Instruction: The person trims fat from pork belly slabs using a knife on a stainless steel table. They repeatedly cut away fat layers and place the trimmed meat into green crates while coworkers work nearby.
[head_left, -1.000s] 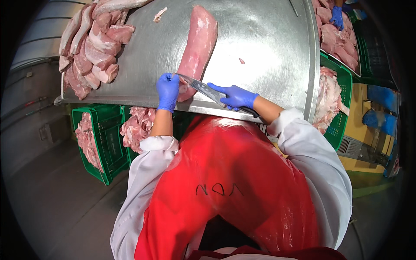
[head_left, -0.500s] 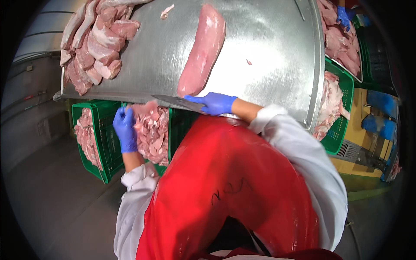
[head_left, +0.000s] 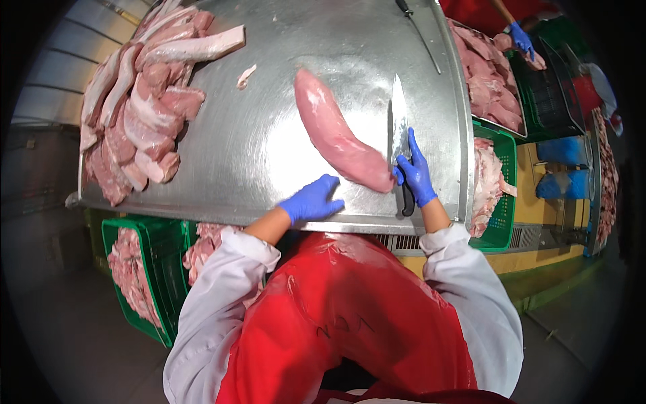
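Observation:
A long, curved piece of pink meat (head_left: 336, 141) lies on the metal table (head_left: 256, 145) in front of me. My left hand (head_left: 313, 200), in a blue glove, is open over the table's near edge, left of the meat's near end, with thumb and fingers apart and nothing held. On the other side of that end, my gloved right hand (head_left: 418, 176) loosely holds a knife (head_left: 399, 111) by its black handle, one digit stretched forward. The blade points away from me, flat or nearly flat to the table.
Many meat pieces (head_left: 145, 128) are heaped on the table's left, with a small scrap (head_left: 247, 77) nearby. A thin steel rod (head_left: 424, 39) lies far right. Green crates (head_left: 151, 269) of trimmings stand below; another crate (head_left: 506, 161) and a meat tray (head_left: 484, 84) stand right. A co-worker's gloved hand (head_left: 521, 39) is beyond.
My left hand has come up from the trimmings crate to the table, and the scrap it held is gone. My right hand has moved right, turning the knife forward. The long meat lies at a different angle.

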`<act>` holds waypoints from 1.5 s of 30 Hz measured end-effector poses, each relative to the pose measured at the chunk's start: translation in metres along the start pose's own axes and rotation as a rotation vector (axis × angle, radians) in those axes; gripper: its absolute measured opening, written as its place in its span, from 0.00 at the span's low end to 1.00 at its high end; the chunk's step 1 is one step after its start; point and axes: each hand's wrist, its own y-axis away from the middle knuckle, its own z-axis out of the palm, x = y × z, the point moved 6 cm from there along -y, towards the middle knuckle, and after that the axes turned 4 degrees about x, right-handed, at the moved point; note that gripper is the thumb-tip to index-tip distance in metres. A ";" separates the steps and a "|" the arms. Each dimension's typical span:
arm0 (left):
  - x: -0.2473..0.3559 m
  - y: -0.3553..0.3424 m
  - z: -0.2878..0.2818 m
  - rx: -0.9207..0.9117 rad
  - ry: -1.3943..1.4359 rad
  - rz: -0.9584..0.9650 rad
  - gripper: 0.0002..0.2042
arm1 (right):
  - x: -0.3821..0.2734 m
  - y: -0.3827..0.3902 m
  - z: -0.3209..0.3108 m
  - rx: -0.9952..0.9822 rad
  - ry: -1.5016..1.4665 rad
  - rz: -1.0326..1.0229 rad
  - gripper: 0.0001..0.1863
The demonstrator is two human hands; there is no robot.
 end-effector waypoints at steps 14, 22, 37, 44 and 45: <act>-0.070 -0.079 -0.107 0.371 -0.742 -0.053 0.41 | 0.008 -0.126 0.005 0.238 0.509 -0.187 0.43; -0.121 0.022 -0.115 0.618 -0.168 -0.136 0.38 | 0.004 -0.087 0.114 -0.056 0.711 -0.353 0.39; -0.124 0.096 -0.208 1.036 0.077 -0.027 0.22 | 0.048 0.026 0.131 -0.172 0.273 0.190 0.43; -0.077 0.071 -0.246 1.135 0.208 0.211 0.14 | 0.024 0.009 0.149 -0.147 0.297 0.210 0.39; -0.074 0.067 -0.248 1.146 0.202 0.226 0.14 | 0.022 0.021 0.151 -0.215 0.331 0.198 0.40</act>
